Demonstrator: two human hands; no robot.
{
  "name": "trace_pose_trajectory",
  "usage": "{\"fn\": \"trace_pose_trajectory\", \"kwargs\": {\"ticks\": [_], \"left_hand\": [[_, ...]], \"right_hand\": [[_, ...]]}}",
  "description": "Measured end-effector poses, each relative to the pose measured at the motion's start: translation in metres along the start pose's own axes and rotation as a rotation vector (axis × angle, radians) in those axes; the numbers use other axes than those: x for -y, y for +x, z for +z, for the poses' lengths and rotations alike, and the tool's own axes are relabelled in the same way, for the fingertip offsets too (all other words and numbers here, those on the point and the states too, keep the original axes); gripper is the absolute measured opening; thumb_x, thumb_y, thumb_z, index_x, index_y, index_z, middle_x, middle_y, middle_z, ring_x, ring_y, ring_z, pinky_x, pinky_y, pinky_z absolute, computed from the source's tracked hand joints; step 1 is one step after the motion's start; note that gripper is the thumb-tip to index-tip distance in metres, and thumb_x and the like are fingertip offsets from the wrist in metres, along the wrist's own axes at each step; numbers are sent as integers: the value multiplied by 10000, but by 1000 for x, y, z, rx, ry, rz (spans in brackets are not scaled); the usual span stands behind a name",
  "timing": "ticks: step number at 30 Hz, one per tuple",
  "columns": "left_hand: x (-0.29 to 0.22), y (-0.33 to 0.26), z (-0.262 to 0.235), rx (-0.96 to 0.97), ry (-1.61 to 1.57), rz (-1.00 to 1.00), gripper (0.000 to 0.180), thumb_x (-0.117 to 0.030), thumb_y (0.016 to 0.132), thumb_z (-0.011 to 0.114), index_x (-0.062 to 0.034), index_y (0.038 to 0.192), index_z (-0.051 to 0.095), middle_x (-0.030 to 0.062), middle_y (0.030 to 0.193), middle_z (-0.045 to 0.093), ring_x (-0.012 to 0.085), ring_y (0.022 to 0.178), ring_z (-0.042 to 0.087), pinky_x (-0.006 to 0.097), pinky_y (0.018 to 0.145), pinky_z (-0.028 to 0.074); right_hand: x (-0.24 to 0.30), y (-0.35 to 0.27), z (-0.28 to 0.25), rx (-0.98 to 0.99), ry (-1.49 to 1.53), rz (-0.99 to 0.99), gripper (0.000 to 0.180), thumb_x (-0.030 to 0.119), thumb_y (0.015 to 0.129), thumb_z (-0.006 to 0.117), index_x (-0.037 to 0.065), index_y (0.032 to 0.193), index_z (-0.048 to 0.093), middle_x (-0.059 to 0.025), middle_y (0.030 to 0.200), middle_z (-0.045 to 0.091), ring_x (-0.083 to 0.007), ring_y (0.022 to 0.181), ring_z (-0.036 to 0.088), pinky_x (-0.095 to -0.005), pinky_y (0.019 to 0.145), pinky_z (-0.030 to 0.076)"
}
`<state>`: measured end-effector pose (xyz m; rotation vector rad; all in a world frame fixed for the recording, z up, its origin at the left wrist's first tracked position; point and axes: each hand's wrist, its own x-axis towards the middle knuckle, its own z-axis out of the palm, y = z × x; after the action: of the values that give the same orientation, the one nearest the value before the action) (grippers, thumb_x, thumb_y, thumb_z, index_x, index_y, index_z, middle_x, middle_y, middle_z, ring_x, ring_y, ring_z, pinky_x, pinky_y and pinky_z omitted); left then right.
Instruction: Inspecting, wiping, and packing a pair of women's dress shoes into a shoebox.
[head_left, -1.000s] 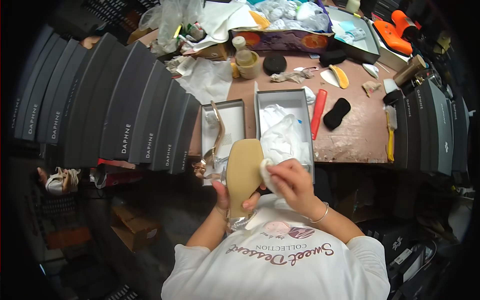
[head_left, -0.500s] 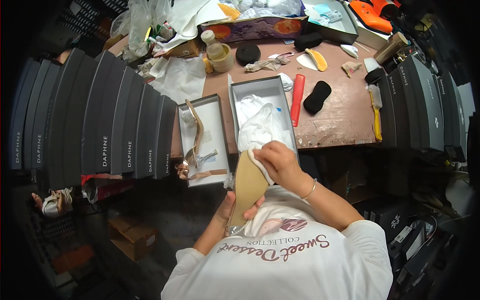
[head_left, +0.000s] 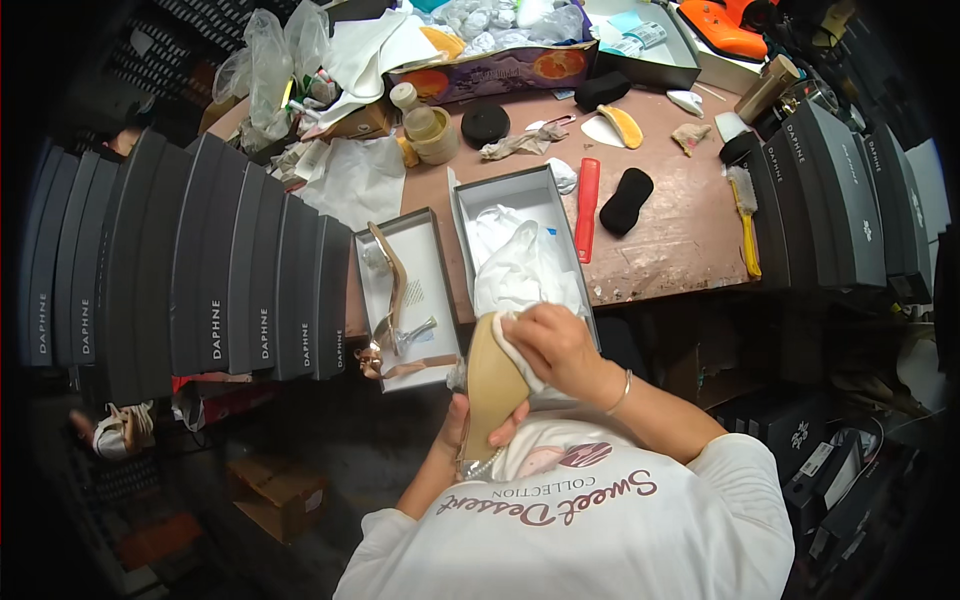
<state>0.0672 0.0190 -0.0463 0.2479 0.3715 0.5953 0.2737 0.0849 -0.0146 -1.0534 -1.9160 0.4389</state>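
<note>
Left hand at lower centre of frame, fingers wrapped round lower end of tan shoe, sole facing up. Right hand just above it, closed on white cloth pressed against sole near its upper end. Open grey shoe box above hands, white tissue paper spilling out. Box lid to its left holds second heeled sandal. Red tool and black sponge lie right of box on brown worktable. Row of dark shoe boxes stands upright at left.

surface: brown, worn, cluttered | dark boxes stacked left and right | floor: dim, cardboard box
</note>
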Motion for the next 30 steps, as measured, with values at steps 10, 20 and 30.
{"fn": "trace_pose_trajectory", "kwargs": {"ticks": [10, 20, 30], "left_hand": [[4, -3, -2, 82, -54, 74, 990, -743, 681, 690, -3, 1279, 419, 112, 928, 525, 90, 557, 482, 225, 499, 391], [15, -6, -2, 48, -154, 139, 1005, -713, 690, 710, 3, 1319, 389, 141, 984, 530, 101, 570, 512, 205, 494, 400], [10, -2, -8, 75, -84, 63, 1019, -702, 686, 715, 67, 1284, 414, 159, 988, 522, 104, 593, 517, 203, 502, 409]], "right_hand": [[42, -35, -20, 75, 17, -91, 278, 107, 755, 687, 57, 1027, 664, -57, 793, 585, -229, 681, 563, -346, 606, 440], [48, -20, -20, 84, 8, -141, 241, 155, 771, 659, 71, 998, 665, -60, 784, 571, -218, 692, 572, -342, 599, 435], [-7, 7, 0, 44, -153, -29, 296, 91, 763, 687, 32, 1053, 676, -55, 747, 558, -200, 681, 584, -312, 640, 481]]}}
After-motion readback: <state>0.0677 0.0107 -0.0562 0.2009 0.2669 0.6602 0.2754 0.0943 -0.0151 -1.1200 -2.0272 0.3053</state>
